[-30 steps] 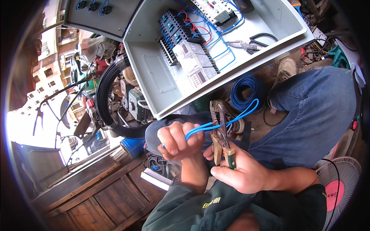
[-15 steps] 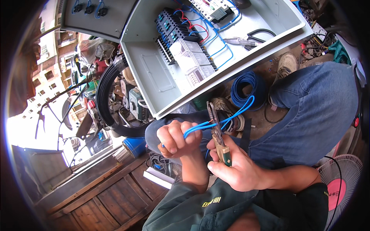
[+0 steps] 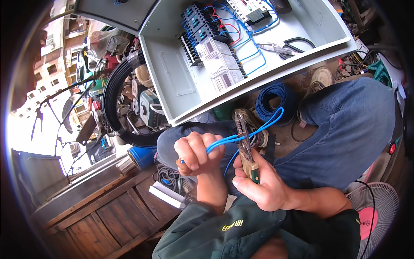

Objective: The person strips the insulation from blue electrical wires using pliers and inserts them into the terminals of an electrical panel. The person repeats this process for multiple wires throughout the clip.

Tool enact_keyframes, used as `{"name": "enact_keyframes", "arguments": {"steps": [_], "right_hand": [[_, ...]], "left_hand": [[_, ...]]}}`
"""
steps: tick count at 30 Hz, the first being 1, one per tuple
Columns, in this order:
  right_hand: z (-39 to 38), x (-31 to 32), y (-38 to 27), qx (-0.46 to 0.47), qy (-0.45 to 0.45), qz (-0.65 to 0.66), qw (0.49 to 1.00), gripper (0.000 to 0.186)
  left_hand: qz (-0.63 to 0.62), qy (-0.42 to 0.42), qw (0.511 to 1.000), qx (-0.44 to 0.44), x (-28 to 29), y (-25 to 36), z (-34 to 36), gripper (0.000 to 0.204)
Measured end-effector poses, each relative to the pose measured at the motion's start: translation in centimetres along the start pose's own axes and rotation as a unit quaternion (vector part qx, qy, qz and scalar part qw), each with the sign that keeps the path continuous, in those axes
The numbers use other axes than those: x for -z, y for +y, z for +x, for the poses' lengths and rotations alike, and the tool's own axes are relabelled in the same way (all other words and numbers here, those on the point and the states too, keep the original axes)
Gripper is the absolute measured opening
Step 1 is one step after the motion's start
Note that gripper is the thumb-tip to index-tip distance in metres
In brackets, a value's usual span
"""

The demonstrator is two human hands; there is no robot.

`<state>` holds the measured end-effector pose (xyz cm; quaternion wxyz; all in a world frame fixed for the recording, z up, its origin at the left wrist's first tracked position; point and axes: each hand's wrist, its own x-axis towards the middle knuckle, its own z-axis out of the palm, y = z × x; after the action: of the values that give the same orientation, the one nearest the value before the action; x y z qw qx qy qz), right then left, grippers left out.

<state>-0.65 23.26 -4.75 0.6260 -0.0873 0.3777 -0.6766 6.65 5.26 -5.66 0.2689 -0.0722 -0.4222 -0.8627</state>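
Observation:
My left hand (image 3: 197, 152) is closed in a fist around blue wire (image 3: 268, 121), which leaves the fist toward the right and bends back in a loop. A short wire end pokes out on the fist's left side. In my right hand (image 3: 264, 183) is a wire stripper (image 3: 244, 144) with toothed metal jaws and tan-and-green handles. Its jaws point up and cross the blue strands just right of my left fist. Whether a strand sits between the jaws I cannot tell. Beyond my hands stands a grey electrical enclosure (image 3: 183, 97) with contactors (image 3: 202, 26) and blue and red wiring.
A coil of blue wire (image 3: 264, 101) lies on the ground between my feet. Black-handled pliers (image 3: 297, 45) rest inside the enclosure. At the left are a large black cable coil (image 3: 110, 101) and a blue bucket (image 3: 141, 157). A fan (image 3: 381, 200) stands at the lower right.
The view has shifted slightly, so the enclosure sits a little lower and further right. The stripper's jaws now meet the blue strands closer to my left fist. Both hands keep their hold.

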Motion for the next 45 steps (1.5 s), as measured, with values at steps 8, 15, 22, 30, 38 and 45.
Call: {"name": "enact_keyframes", "arguments": {"steps": [8,15,22,30,38,45], "right_hand": [[-0.3,0.3,0.7,-0.012,0.005,0.082,0.997,0.023],[-4.4,4.5,-3.2,0.279,0.036,-0.234,0.931,0.049],[-3.5,7.0,-5.4,0.115,0.389,-0.306,0.861,0.034],[-3.8,8.4,-4.1,0.097,0.342,-0.222,0.908,0.027],[-2.4,5.9,-6.7,0.096,0.231,-0.055,0.966,0.029],[2.5,4.1,-6.6,0.082,0.179,-0.045,0.979,0.021]], "left_hand": [[0.037,0.058,0.997,-0.022,0.0,0.9,0.7,0.028],[0.197,0.184,0.961,0.065,1.8,7.3,4.0,0.025],[0.599,0.127,0.745,0.266,5.8,8.6,9.2,0.025],[0.725,0.159,0.597,0.307,10.1,6.6,8.2,0.033],[0.468,0.134,0.84,0.24,2.2,5.7,6.6,0.018],[0.118,0.176,0.919,0.333,-1.3,1.8,4.9,0.02]]}}
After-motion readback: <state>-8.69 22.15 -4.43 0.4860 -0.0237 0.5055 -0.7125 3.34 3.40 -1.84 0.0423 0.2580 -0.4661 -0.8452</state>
